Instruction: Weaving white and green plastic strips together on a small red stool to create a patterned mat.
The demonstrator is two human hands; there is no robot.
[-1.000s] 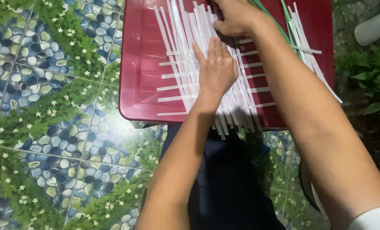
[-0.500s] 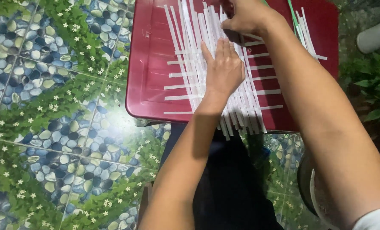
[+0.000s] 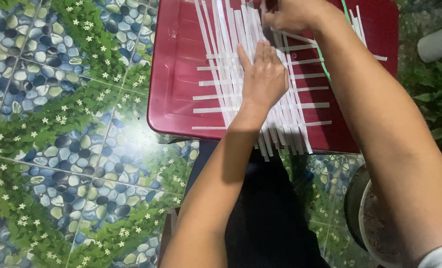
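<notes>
I see the left hand (image 3: 263, 74) laid flat, palm down, fingers together and extended, pressing on the woven white strips (image 3: 240, 94); it clamps nothing, it only bears down on the mat; directly under the palm the long strips run away from me and the cross strips pass left and right of the hand.

The right hand (image 3: 293, 15) sits just beyond the left fingertips, at the far edge of the weave; its fingers are curled and drawn together on the strip ends there; I cannot tell how many strips it pinches, since the top of the view cuts the hand off.

The strips lie on a dark red plastic lid (image 3: 176, 89), which carries the whole weave; the near ends of the long strips overhang the lid's edge just below the left wrist; a few loose white strips (image 3: 357, 22) lie to the right of the right forearm, with a thin green strip (image 3: 321, 59) running beside that forearm.

Left of both hands, off the lid, is a floor with a pebble-and-leaf pattern (image 3: 57, 124); below the wrists, dark trousers (image 3: 260, 213); a round pot (image 3: 367, 213) lies near the right elbow.
</notes>
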